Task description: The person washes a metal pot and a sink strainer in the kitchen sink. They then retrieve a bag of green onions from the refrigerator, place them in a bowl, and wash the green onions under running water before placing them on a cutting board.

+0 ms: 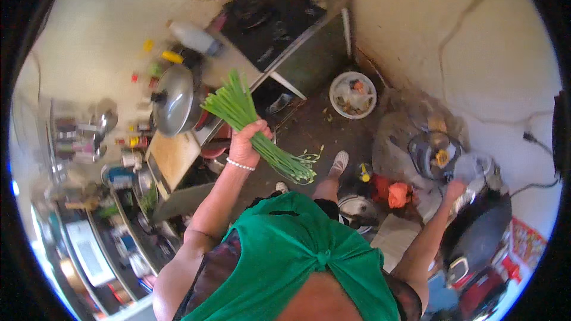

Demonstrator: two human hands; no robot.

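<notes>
My left hand (pixel 250 141) is closed round a bunch of long green flowering chive stems (pixel 280 157), with the cut ends pointing up and away and the small buds hanging lower right. A white bead bracelet circles that wrist. Far to the right, my right hand (pixel 456 188) is at a clear, crumpled plastic bag or wrap (pixel 473 170); blur hides whether the fingers grip it. Beyond the chives stands a counter with a black hob top (pixel 272 22). Left of the bunch is a large metal lid (pixel 175 99) with a black knob.
A wooden cutting board (pixel 173 160) lies at the left counter. On the floor stands a white bucket (pixel 353 95) holding scraps. Shelves (pixel 102 249) with kitchen goods fill the lower left. A large dark wok or pan (pixel 478 227) is by my right forearm. An orange bag (pixel 398 195) sits near the floor.
</notes>
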